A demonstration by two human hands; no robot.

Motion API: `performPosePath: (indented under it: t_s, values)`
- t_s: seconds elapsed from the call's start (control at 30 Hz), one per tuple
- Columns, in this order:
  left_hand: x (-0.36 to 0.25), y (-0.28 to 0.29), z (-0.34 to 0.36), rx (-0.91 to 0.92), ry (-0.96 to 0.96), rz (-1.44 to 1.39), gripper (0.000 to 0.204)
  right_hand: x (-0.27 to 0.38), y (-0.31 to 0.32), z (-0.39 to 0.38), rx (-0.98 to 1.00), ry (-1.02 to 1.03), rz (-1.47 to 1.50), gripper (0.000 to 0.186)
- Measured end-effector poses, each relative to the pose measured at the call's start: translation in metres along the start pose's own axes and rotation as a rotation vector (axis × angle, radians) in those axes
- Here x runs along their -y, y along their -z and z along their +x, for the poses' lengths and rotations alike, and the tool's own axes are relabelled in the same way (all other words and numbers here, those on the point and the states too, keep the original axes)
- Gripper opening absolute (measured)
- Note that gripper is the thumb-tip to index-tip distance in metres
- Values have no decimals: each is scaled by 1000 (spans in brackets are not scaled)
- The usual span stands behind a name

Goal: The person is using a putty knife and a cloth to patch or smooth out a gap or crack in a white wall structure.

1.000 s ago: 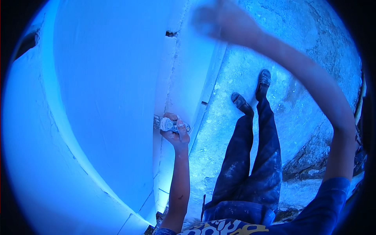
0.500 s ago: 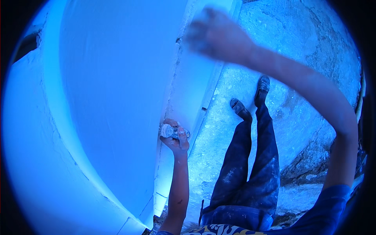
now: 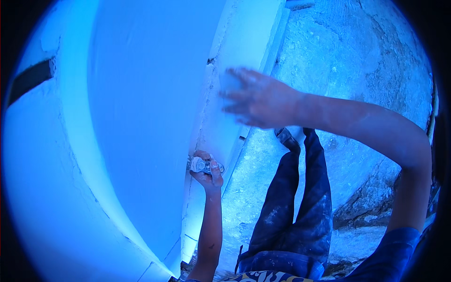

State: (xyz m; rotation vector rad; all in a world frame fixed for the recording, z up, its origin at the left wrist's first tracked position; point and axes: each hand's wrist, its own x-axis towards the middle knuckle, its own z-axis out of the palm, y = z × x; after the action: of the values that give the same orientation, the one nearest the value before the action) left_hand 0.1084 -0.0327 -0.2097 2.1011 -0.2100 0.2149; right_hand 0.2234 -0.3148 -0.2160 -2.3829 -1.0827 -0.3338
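Observation:
My left hand point(image 3: 210, 179) is closed round a small, dusty grey object with a ridged, rounded part point(image 3: 201, 165); its exact kind I cannot make out. That hand is at the inner edge of a pale ledge point(image 3: 235, 51), beside a broad smooth surface point(image 3: 145, 94). My right hand point(image 3: 263, 101) is over the ledge, farther away than the left, with its fingers spread and nothing seen in them. Motion blurs its fingertips a little, and whether it touches the ledge I cannot tell.
A rough, stained floor point(image 3: 347, 61) lies right of the ledge, with my legs point(image 3: 277, 197) and one sandalled foot point(image 3: 285, 137) on that side. Past the smooth surface, a pale curved border point(image 3: 75, 117) runs along the left, with a dark rectangular opening point(image 3: 32, 81) beyond it.
My right hand has come nearer along the ledge, its fingers now visibly apart. My left hand keeps its grip on the small object. The view has shifted slightly.

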Motion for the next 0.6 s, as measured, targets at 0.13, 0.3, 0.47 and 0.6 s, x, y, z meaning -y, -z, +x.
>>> performPosePath:
  t_s: [0.13, 0.3, 0.47, 0.6]
  values:
    - [2, -9, 2, -27, -2, -40, 27, -79, 16, -3, -136, -163, -195, 30]
    - [4, -4, -1, -40, 9, -23, 33, -92, 79, 17, -3, -523, -183, 33]
    - [-2, -10, -11, -54, -55, 85, 47, -14, -14, -15, -132, -139, -84, 35]
    - [-2, -10, -11, 8, -18, 149, 53, -47, -13, -6, -168, -113, -139, 35]
